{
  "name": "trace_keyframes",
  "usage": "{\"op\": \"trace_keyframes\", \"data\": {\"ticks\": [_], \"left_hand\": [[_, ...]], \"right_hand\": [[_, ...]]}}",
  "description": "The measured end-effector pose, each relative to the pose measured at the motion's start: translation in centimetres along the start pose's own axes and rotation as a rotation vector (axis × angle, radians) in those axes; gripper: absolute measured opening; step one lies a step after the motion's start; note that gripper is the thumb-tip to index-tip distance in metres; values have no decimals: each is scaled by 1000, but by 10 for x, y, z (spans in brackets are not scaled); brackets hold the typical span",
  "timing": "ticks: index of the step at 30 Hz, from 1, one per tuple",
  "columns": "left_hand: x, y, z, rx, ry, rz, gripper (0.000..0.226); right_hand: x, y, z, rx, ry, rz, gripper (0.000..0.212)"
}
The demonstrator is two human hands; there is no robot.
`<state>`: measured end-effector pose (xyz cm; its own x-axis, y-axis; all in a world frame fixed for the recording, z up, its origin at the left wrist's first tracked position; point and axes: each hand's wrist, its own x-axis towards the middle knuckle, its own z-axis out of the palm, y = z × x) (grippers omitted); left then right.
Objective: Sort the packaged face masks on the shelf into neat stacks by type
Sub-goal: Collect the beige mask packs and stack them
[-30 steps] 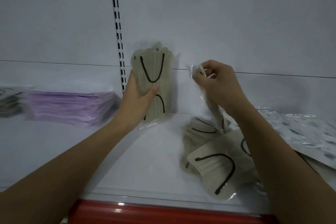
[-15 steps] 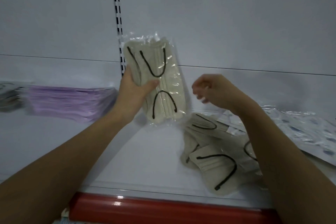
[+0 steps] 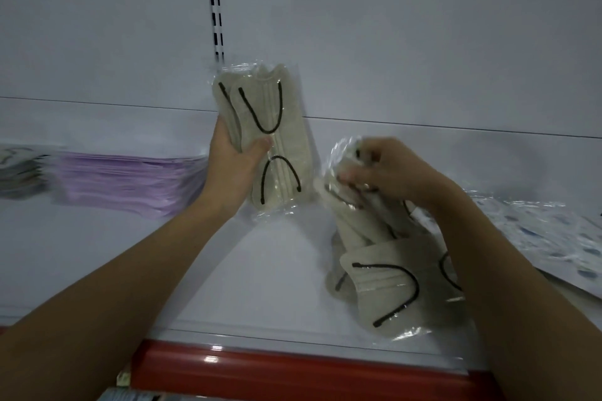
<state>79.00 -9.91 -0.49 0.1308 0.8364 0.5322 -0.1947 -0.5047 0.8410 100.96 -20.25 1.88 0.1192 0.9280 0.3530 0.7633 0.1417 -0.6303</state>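
Left hand (image 3: 233,169) grips upright beige packs (image 3: 270,137); right hand (image 3: 387,169) pinches another.
Purple stack (image 3: 130,179) is neat, beige pile (image 3: 381,283) unsorted.

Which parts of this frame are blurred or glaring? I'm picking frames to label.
Head view: right hand and purple mask stack at far left smeared; glare on red shelf edge; beige packs in left hand fairly sharp.

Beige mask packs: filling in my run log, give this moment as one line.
left hand: holds upright beige packs | right hand: grasping pack from loose beige pile | purple stack: left
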Motion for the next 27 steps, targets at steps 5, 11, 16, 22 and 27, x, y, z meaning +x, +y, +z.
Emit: {"op": "trace_keyframes", "data": {"ticks": [5,11,16,22,27], "left_hand": [[-10,9,6,28,-102,22,44],[-30,14,21,62,-497,-27,62],[-23,10,18,120,-370,48,54],[-14,14,13,5,-88,60,55],[-19,18,12,26,-380,11,80]], "right_hand": [[1,-16,-9,576,574,-145,32],[0,-38,27,508,617,-212,31],[-6,-48,39,590,588,-159,40],[-4,-40,42,675,288,12,72],[-4,-37,50,548,386,-120,35]]}}
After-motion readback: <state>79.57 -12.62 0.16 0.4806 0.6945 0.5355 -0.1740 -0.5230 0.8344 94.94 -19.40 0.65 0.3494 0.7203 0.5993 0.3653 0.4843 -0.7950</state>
